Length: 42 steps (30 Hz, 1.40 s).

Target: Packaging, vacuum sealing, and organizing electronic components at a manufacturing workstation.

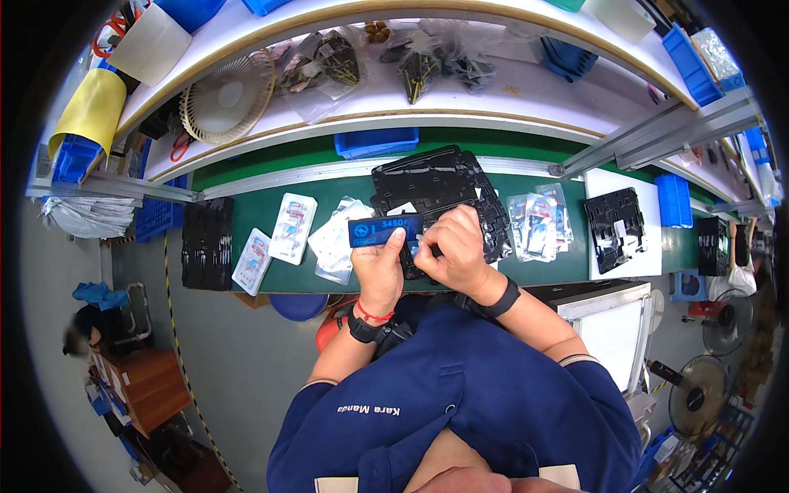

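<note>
My left hand (379, 275) grips a flat, dark blue battery (370, 232) with light blue print, its thumb lying on the front face. Close by its right end is my right hand (457, 253), fingers curled into a pinch; whatever they hold, if anything, is too small to make out. Behind both hands, black plastic trays (427, 174) with moulded hollows lie stacked on the green bench. Loose clear-and-white packets (335, 251) spread just left of my left hand. More such packets (538, 226) lie right of the trays.
Two white packs (292, 228) and a stack of black trays (207, 251) sit at the bench's left. On the right, another black tray (615, 226) rests on a white board (645, 246). A shelf (493, 107) with bagged parts overhangs the back, above a blue bin (376, 145).
</note>
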Motion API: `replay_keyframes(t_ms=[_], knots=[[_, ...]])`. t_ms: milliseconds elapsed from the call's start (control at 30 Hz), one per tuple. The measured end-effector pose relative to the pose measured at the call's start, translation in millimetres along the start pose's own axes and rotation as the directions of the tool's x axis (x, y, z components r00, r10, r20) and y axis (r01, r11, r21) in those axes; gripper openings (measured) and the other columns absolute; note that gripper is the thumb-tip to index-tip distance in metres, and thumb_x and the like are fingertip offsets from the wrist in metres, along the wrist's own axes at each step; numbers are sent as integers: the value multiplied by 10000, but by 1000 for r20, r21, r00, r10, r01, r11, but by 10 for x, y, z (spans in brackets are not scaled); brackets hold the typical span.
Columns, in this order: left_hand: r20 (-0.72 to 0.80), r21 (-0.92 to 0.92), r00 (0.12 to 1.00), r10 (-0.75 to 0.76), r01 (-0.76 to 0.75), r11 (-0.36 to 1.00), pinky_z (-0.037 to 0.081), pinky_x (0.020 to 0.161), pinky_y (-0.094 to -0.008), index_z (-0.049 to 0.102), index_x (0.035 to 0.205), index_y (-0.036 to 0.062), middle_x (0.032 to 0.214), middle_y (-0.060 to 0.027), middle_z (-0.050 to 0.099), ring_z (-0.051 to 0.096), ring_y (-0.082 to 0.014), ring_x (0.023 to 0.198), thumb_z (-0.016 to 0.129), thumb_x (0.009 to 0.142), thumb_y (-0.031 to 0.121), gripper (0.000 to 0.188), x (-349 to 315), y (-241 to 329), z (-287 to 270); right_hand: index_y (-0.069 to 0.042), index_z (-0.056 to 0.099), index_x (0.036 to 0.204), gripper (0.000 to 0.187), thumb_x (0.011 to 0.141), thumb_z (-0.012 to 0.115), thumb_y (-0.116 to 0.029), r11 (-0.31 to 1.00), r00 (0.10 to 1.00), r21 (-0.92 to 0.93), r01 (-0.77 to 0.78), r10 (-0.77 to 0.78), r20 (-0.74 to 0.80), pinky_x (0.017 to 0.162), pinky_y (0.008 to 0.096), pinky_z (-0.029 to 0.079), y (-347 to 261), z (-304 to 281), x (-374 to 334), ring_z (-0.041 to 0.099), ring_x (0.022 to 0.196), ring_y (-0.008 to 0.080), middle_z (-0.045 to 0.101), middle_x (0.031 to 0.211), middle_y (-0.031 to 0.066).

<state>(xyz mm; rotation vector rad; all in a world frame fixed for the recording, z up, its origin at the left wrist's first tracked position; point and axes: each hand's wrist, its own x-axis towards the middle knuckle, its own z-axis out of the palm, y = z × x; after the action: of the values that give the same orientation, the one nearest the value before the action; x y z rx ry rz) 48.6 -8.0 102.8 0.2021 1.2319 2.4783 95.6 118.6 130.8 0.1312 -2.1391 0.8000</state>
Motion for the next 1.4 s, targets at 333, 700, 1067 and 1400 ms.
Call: replay_keyframes(t_ms=[333, 700, 1067, 1400], knots=[[194, 743, 927, -320, 74, 665, 422, 539, -220, 603, 913, -6, 658, -7, 582, 505, -61, 575, 648, 765, 80, 177, -1, -399, -380, -34, 123, 1387, 879, 714, 688, -33, 774, 811, 304, -555, 423, 404, 741, 285, 458, 141, 16, -112, 585, 784, 177, 611, 918, 116], [345, 896, 930, 128, -285, -342, 450, 811, -367, 589, 998, -21, 944, -166, 615, 560, -298, 963, 718, 672, 175, 402, 361, -681, -1839, -38, 262, 1306, 635, 772, 577, 98, 503, 638, 444, -741, 733, 235, 696, 208, 466, 497, -60, -311, 582, 725, 93, 588, 757, 50], [-235, 658, 964, -126, 253, 710, 438, 593, -229, 630, 786, 12, 734, -12, 623, 560, -108, 617, 644, 794, 68, 59, 510, -660, -2367, -39, 313, 1274, 584, 773, 584, 88, 486, 643, 478, -731, 725, 246, 686, 200, 455, 457, -19, -300, 572, 722, 85, 587, 757, 46], [-273, 340, 959, -75, 169, 925, 471, 671, -301, 600, 853, 15, 792, -48, 610, 577, -144, 807, 620, 833, 188, 175, 418, 316, -1898, -32, 348, 1234, 529, 776, 596, 64, 521, 671, 477, -708, 707, 225, 664, 200, 442, 410, -39, -206, 562, 702, 80, 596, 751, 54]])
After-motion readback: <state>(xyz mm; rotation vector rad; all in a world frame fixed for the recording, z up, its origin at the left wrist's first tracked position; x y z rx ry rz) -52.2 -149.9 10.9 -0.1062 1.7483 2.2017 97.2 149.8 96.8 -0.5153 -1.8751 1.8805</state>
